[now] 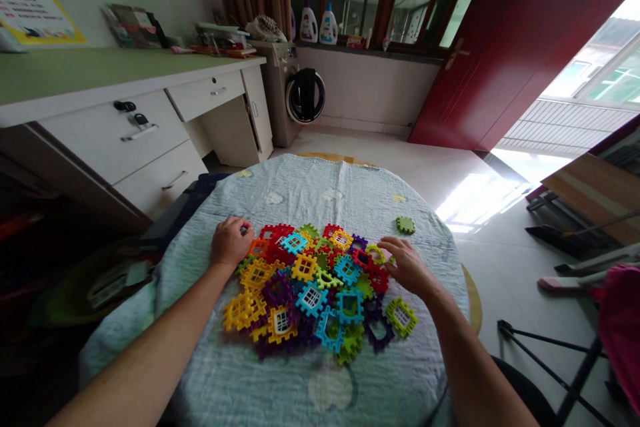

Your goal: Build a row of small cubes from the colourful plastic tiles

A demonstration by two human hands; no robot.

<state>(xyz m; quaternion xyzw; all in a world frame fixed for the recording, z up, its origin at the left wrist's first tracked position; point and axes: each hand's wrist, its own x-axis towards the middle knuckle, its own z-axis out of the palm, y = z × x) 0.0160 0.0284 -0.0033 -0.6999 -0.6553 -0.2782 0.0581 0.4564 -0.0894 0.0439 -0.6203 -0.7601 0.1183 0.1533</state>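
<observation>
A heap of colourful plastic interlocking blocks [304,268] with toothed edges lies on the cloth-covered table, in red, yellow, blue, green, purple and orange. At the heap's far left edge, my left hand [231,241] is closed, with something small and dark showing by its fingers; what it is I cannot make out. On the right side, the fingers of my right hand [407,264] are apart and reach to a lime-green block [375,254] on the heap. Close to that hand, a flat green block [405,225] lies alone, and another lime block [401,317] rests at the heap's right edge.
The round table has a pale blue cloth [320,197]. Beyond it are a white desk with drawers [120,130], a washing machine [283,93] and detergent bottles [309,23] on the sill. A red door [480,47] stands right; a folding stand [545,340] is at lower right.
</observation>
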